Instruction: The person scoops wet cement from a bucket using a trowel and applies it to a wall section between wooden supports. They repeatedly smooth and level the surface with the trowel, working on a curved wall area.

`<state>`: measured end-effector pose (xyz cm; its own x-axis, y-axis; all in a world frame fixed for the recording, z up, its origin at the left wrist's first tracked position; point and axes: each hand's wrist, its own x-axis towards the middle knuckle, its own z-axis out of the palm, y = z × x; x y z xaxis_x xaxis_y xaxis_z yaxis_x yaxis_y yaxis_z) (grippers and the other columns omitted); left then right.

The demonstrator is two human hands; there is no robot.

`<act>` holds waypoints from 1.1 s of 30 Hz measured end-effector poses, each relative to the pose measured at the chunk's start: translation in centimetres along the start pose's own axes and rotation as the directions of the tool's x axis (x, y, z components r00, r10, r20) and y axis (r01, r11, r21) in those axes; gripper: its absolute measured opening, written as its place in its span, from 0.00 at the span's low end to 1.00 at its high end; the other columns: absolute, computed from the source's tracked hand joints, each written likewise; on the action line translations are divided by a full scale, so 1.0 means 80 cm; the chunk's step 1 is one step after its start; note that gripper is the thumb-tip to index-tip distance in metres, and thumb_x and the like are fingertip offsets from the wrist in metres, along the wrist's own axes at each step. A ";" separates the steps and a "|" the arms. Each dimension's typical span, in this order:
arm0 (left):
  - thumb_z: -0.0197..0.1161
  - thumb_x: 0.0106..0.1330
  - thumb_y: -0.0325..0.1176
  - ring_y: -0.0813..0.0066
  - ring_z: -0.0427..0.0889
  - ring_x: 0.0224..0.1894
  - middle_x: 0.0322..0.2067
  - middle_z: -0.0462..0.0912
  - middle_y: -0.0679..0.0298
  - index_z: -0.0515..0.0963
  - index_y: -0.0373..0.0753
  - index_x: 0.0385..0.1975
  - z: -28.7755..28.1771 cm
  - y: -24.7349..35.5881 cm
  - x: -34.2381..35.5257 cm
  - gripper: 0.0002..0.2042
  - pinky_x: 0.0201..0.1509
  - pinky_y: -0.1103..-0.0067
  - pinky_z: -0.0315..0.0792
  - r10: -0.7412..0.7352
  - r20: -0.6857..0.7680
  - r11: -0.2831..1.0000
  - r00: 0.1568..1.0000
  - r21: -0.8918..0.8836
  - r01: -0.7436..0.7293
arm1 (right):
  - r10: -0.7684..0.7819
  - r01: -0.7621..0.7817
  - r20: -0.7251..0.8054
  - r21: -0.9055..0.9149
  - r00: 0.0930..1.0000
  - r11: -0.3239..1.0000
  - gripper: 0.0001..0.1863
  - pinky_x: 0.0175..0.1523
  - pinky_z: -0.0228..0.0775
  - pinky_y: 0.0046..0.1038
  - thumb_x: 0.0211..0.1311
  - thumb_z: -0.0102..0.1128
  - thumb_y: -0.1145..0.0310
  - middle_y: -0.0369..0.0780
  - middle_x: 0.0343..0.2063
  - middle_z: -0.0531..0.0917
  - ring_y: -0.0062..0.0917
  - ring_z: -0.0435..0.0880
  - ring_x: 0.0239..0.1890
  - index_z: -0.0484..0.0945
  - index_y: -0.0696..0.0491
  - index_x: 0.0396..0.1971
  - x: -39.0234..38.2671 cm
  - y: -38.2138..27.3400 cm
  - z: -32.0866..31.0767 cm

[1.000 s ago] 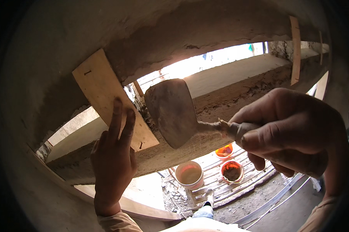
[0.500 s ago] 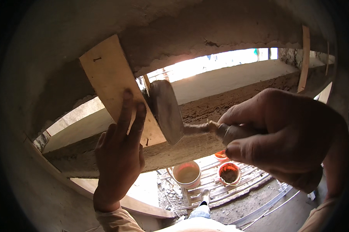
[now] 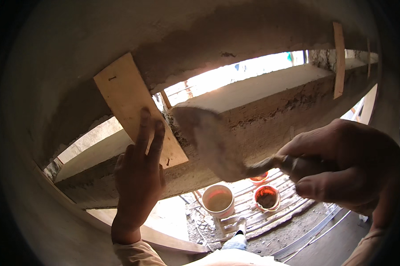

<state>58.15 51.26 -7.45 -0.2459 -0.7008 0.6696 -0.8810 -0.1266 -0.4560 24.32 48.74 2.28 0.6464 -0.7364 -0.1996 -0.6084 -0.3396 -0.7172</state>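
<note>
A thin wooden board (image 3: 133, 97) lies slanted across the gap between two plastered concrete bands, with a nail near each end. My left hand (image 3: 140, 177) presses on it, two fingers stretched out flat against its lower half. In my right hand (image 3: 346, 164) is a trowel (image 3: 217, 142), gripped by its handle. The blade, smeared by motion, stands just right of the board, in front of the lower concrete beam (image 3: 271, 113). Dark, rough mortar shows along the board's right edge, partly behind the blade.
Narrower wooden strips (image 3: 339, 60) bridge the opening farther right. Below, a pale bucket (image 3: 217, 201) of greyish liquid and a red-lined bucket (image 3: 266, 198) of dark mix stand on a slatted platform (image 3: 244, 224). Long metal strips (image 3: 315, 235) lie on the ground.
The trowel has moved right, away from the board's edge, and its blade has turned to show more of its face. My left hand stays on the board.
</note>
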 end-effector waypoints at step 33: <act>0.67 0.55 0.21 0.59 0.83 0.54 0.76 0.55 0.48 0.59 0.41 0.75 -0.013 0.018 -0.002 0.43 0.54 0.67 0.78 0.006 0.040 0.999 0.999 0.050 -0.008 | -0.397 0.404 -0.163 0.010 0.903 0.915 0.25 0.35 0.79 0.35 0.64 0.63 0.63 0.50 0.27 0.85 0.36 0.88 0.28 0.75 0.67 0.53 0.049 0.068 0.055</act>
<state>56.54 51.91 -7.62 -0.2346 -0.7293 0.6427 -0.8575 -0.1561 -0.4902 25.55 46.60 -5.32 0.7502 -0.6258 0.2137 -0.2905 -0.6022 -0.7436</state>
